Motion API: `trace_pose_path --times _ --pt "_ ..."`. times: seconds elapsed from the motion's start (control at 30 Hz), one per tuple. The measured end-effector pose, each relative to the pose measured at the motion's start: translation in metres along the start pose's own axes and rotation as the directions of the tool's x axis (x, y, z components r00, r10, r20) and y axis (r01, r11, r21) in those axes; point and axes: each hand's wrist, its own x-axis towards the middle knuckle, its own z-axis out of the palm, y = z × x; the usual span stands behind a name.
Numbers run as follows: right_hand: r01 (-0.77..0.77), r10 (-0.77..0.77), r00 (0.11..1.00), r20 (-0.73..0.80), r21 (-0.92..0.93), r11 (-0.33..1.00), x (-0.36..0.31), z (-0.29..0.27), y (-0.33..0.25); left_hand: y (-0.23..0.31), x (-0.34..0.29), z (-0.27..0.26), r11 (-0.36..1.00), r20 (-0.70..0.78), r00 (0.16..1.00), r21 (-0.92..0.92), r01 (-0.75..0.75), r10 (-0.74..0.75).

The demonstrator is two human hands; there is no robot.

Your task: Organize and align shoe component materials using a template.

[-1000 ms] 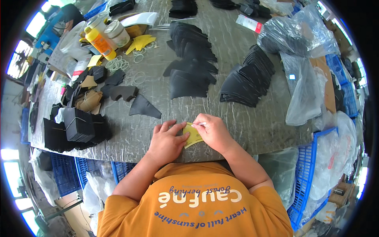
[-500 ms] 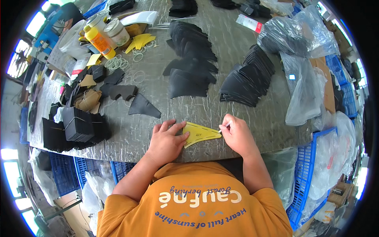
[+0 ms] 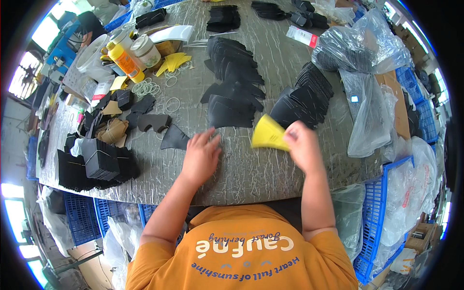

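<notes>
Yellow piece lifted in your right hand.
Your right hand pinched the yellow piece by its edge, fingers closed on it, raised above the table beside the black stack. Your left hand lay flat, fingers spread, holding nothing, near a black triangle.

Grey desk with a wrinkled, foil-like cover fills the middle. Blue plastic crates stand at its right edge, more under its near left edge. Bright daylight comes through windows on the far left.
</notes>
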Motion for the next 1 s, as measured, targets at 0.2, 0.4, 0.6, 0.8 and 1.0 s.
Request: trace_pose_path --times 0.2,0.4,0.6,0.8,1.0 --pt "0.145 -0.205 0.926 -0.318 -0.204 0.968 0.017 -0.024 0.038 0.003 0.016 0.026 0.949 0.104 0.971 0.216 -0.231 0.213" --pt "0.07 -0.077 0.995 0.059 0.112 0.991 -0.038 0.036 0.011 0.051 -0.065 0.026 0.922 0.196 0.904 -0.004 -0.387 0.38" --pt "0.242 -0.22 0.967 0.125 -0.197 0.95 -0.057 0.053 0.0 0.045 -0.06 0.007 0.952 0.075 0.963 -0.185 -0.243 0.26" --pt "0.351 -0.319 0.935 0.154 -0.289 0.89 -0.069 0.049 -0.002 0.031 -0.043 0.016 0.967 0.11 0.961 -0.029 -0.254 0.256" --pt "0.392 -0.34 0.914 0.22 -0.271 0.879 -0.075 0.048 0.003 0.032 -0.046 0.01 0.969 0.136 0.96 -0.036 -0.243 0.246"
